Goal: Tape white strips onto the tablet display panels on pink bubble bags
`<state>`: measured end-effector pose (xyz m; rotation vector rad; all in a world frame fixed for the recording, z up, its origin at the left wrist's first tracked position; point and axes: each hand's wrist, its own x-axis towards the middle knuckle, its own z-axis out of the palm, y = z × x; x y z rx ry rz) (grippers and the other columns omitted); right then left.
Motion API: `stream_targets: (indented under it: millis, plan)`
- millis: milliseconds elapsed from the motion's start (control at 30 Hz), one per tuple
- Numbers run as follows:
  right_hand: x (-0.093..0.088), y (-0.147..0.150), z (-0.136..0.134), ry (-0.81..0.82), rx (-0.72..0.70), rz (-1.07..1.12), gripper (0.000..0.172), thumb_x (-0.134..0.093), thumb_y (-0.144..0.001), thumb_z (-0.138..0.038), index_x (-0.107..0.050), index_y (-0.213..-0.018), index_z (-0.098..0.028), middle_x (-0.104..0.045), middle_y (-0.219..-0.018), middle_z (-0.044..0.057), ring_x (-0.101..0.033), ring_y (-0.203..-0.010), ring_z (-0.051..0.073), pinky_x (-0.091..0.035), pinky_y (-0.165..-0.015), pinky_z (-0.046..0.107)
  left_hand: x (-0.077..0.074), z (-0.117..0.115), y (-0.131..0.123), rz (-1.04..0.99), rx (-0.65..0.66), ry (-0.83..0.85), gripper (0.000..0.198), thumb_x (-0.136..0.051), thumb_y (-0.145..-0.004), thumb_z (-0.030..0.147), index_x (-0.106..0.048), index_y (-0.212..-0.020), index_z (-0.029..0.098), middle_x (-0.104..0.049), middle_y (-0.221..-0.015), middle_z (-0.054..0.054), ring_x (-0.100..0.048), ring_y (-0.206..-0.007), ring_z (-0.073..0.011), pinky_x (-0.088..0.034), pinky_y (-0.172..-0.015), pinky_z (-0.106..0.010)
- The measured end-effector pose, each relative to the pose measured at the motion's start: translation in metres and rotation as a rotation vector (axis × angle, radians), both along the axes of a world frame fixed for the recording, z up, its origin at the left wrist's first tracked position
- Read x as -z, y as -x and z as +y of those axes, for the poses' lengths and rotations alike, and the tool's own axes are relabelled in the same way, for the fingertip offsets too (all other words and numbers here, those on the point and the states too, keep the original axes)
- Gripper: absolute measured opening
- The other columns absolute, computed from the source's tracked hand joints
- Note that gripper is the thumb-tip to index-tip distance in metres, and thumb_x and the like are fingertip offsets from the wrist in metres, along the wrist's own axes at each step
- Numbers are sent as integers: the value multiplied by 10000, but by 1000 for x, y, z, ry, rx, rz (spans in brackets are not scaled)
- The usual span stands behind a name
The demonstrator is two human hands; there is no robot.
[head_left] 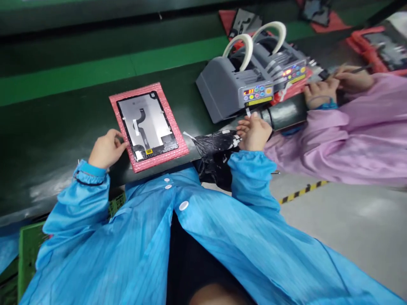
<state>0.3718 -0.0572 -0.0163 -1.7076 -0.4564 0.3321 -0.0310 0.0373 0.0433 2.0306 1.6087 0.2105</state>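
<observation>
A tablet screen panel (155, 118) with a dark ribbon cable lies on pink bubble wrap (182, 146) on the bench. My left hand (106, 149) is at the left edge of the wrap, thumb and forefinger apart, its other fingers partly hidden. My right hand (256, 133) is closed in a pinch on a short white tape strip (248, 112) at the front of the nearer grey tape dispenser (222, 89). That dispenser carries a white tape roll (247, 51) and a lit display.
A second tape dispenser (286, 63) stands behind the first. A bundle of black strips with white ends (211, 144) hangs at the bench edge. At the right, a co-worker's hands (321, 91) are near more red wrap and panels (386, 46).
</observation>
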Motion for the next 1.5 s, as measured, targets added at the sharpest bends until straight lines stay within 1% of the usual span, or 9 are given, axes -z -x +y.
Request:
stream_targets:
  millis: [133, 233, 367, 500, 667, 900, 1200, 1333, 1500]
  plan:
    - [-17, 8, -1, 28, 122, -170, 302, -633, -759, -469, -449, -618, -275, -463, -535, -12, -434, -460, 132, -366, -443, 303, 2, 39, -1, 81, 325, -373, 214, -564, -881, 279, -702, -979, 148, -701, -1026, -124, -621, -1042, -307, -450, -986, -478]
    - [-32, 24, -13, 113, 77, -439, 243, -608, -818, -399, -484, -642, -286, -492, -572, -16, -507, -550, 162, -470, -592, 353, 21, 72, -6, 0, 557, -410, 306, -519, -935, 317, -711, -1135, 186, -676, -1250, -92, -525, -1241, -308, -332, -1114, -528]
    - [-43, 68, 3, 108, -378, -424, 251, -585, -877, -447, -547, -709, -264, -516, -591, -22, -513, -528, 148, -461, -566, 328, 49, 96, -18, 10, 724, -327, 372, -523, -943, 395, -688, -1234, 233, -602, -1417, -63, -345, -1416, -353, -252, -1148, -554]
    - [-32, 121, 78, 161, -837, -350, 306, -616, -866, -450, -552, -693, -206, -492, -553, -29, -507, -538, 120, -424, -552, 276, 61, 101, -22, 14, 756, -273, 484, -536, -917, 548, -638, -1293, 262, -543, -1483, -39, -272, -1436, -345, -129, -1178, -588]
    - [-14, 162, 151, 414, -1101, -399, 205, -606, -864, -274, -566, -689, -176, -551, -600, -8, -541, -618, 134, -455, -674, 291, 59, 98, -20, -137, 688, -177, 601, -526, -860, 711, -656, -1225, 252, -538, -1484, -36, -293, -1400, -330, -71, -1186, -591]
    - [-14, 175, 162, 577, -1070, -544, 137, -594, -858, -245, -643, -747, -179, -622, -685, 27, -611, -760, 179, -479, -789, 305, 50, 91, -27, -274, 498, -36, 498, -730, -722, 650, -690, -1091, 318, -636, -1364, 57, -344, -1397, -286, -70, -1219, -551]
    - [-40, 195, 160, 780, -1064, -660, 203, -565, -904, -234, -539, -710, -181, -646, -818, 65, -648, -974, 226, -474, -942, 379, 64, 96, -22, -208, 639, -183, 638, -645, -792, 662, -635, -1291, 265, -570, -1458, -49, -321, -1433, -383, -33, -1197, -630]
    - [-52, 194, 155, 825, -925, -644, 308, -647, -869, -268, -420, -679, -183, -612, -847, 71, -625, -1083, 262, -436, -999, 456, 61, 97, -22, -171, 640, -176, 684, -590, -791, 687, -606, -1327, 262, -535, -1493, -15, -306, -1432, -352, -33, -1214, -609]
    - [-32, 133, 98, 451, -582, -474, 360, -623, -882, -375, -408, -647, -207, -515, -664, 6, -630, -877, 186, -495, -856, 336, 51, 94, -24, -242, 548, -113, 595, -656, -698, 689, -670, -1162, 316, -617, -1402, 37, -325, -1421, -303, -96, -1232, -543]
